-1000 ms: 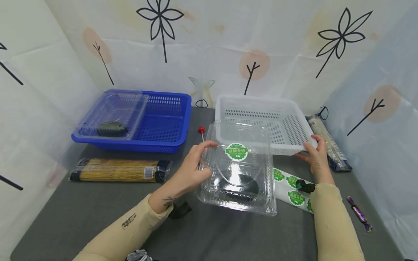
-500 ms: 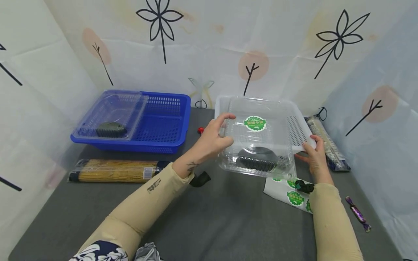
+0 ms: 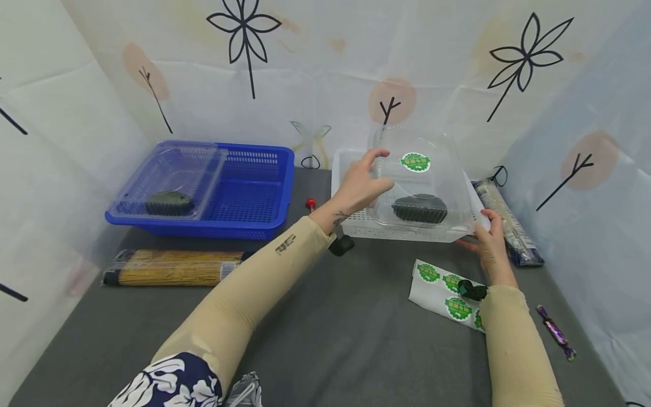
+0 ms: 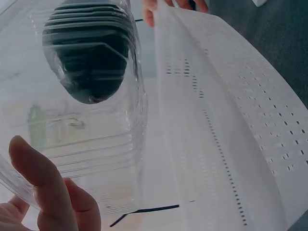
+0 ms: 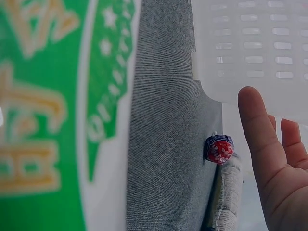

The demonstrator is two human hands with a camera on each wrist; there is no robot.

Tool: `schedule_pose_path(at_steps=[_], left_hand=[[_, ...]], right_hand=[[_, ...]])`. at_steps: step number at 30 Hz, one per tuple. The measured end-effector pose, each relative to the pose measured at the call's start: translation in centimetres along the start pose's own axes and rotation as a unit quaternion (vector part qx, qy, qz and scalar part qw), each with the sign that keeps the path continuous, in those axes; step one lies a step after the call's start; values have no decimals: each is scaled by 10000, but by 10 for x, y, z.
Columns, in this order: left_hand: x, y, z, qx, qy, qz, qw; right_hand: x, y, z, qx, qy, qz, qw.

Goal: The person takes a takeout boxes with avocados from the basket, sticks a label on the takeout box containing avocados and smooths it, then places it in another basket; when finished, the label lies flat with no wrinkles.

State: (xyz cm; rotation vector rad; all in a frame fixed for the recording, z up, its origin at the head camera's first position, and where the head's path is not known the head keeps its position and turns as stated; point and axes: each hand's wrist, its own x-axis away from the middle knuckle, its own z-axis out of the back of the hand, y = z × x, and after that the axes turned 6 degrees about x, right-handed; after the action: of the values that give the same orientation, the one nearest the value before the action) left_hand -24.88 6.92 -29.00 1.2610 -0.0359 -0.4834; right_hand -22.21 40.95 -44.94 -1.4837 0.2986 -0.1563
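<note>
My left hand grips the left side of a clear plastic clamshell box with a green-and-white round sticker on its lid. Inside the box lies a dark green oval thing, seen from below in the left wrist view. The box is held over the white perforated basket; whether they touch I cannot tell. My right hand holds the basket's front right corner, its thumb against the rim in the right wrist view. The hidden fingertips lie beneath the rim.
At left, a blue basket holds a similar clear box. A noodle pack lies before it. A red lollipop lies between the baskets. A sticker sheet, a purple-wrapped candy and another long pack are on the right.
My left hand has carried the clear box away from me and rightward, from in front of the white basket to over it. The right hand stays on the basket corner.
</note>
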Motion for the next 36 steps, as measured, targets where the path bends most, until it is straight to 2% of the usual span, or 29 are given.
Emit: schedule_pose_path(at_steps=[4,8,15,20,22,30,36], left_hand=[[-17,-7,-10,-59,81,210,9997],[-31,-16,-20,292,122,406,9987],[-50,-28,-37,961,19,1001,9903],[-59,-36,-45,1008,10,1172,9880],[-61,-39,-48,876,44,1208,9888],[-62,-48,-62,683,-89,1549,9855],[-56,-51,-64,780,-160,1880,9789]], right_hand=[[8,-10,-4,186,-29,-53,9998],[13,-15,-7,225,6,-70,9997],[5,-7,-1,156,-27,-39,9999],[5,-9,-3,138,-150,4,9998],[8,-13,-6,-11,-188,0,9998],[28,-46,-21,170,-92,-261,9995],[29,-50,-24,58,-172,-380,9991]])
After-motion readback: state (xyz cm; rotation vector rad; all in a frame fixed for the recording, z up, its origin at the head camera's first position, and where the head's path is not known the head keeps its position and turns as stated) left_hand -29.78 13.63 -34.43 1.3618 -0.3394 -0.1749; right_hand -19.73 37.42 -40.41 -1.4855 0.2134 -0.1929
